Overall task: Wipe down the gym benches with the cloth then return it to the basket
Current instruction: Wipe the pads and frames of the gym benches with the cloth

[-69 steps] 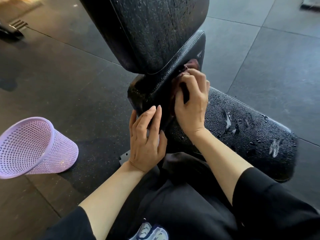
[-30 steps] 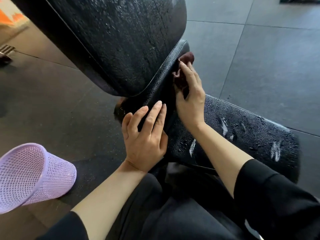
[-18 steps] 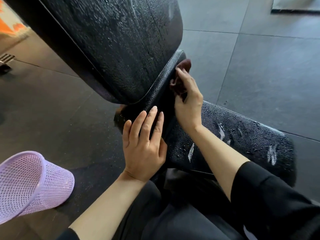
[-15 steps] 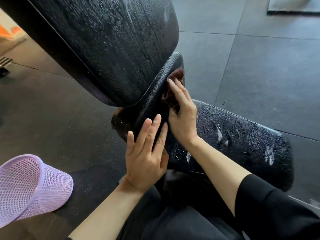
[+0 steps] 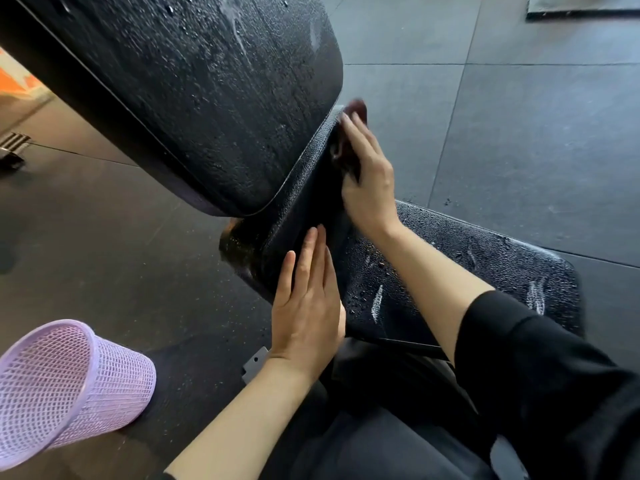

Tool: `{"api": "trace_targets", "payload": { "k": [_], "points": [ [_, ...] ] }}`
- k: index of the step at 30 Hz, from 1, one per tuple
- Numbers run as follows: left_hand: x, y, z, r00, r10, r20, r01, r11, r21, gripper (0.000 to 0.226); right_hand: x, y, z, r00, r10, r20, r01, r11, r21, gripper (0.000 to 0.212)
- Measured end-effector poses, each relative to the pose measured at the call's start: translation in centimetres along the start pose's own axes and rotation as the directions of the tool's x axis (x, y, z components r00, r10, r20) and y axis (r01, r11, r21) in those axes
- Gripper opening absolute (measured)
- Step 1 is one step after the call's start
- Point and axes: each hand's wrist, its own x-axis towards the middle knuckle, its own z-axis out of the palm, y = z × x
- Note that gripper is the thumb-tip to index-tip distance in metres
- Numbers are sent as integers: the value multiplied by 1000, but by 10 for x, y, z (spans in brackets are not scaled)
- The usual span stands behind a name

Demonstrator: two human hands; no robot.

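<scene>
The black gym bench is wet with droplets: its backrest pad (image 5: 225, 98) fills the upper left and its seat pad (image 5: 485, 271) lies to the right. My right hand (image 5: 369, 181) presses a dark maroon cloth (image 5: 358, 109) against the backrest's side edge (image 5: 304, 188) with straight fingers. Most of the cloth is hidden under that hand. My left hand (image 5: 306, 306) lies flat lower down on the same edge and holds nothing. A lilac mesh basket (image 5: 62, 375) sits tilted on the floor at the lower left, with no cloth visible in it.
Dark rubber floor tiles (image 5: 519, 133) surround the bench. A metal foot bracket (image 5: 254, 363) of the frame shows below my left wrist. A mat's edge (image 5: 581, 8) lies at the top right, and my dark trousers fill the bottom.
My right hand has slid the cloth down and back up along the backrest's side edge, its fingers flattening. My left hand has stayed on the lower edge.
</scene>
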Motion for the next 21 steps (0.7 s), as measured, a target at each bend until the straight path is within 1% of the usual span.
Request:
{"api": "trace_targets", "payload": {
  "k": [2,3,7,9,11,15,17,21],
  "points": [
    [0,0,-1,1000,1,19,0,1000,-27,73,7,0,0,1000,-25,10,25,999,-21,73],
    [0,-1,-1,1000,-7,20,8,999,-43,73,2,4,0,1000,-10,20,11,1000,-28,73],
    [1,-1,-3,1000,-19,20,21,995,-95,72,-31,19,1,984,154,89,-152,988,-35,72],
    [1,-1,-4,1000,-19,15,20,993,-113,71,-29,15,-2,974,205,101,-203,979,-23,67],
    [1,0,-5,1000,-16,21,18,993,-116,70,-20,3,-5,977,192,88,-195,980,27,59],
    [1,0,-5,999,-28,16,30,991,-129,69,-7,-6,-2,992,122,30,-125,987,105,44],
    [2,0,-4,999,-25,23,28,990,-138,70,-9,-1,3,993,119,23,-121,985,123,43],
    [1,-1,-4,999,-21,39,26,992,-125,71,-23,10,7,979,206,-5,-203,970,130,47]
  ]
}}
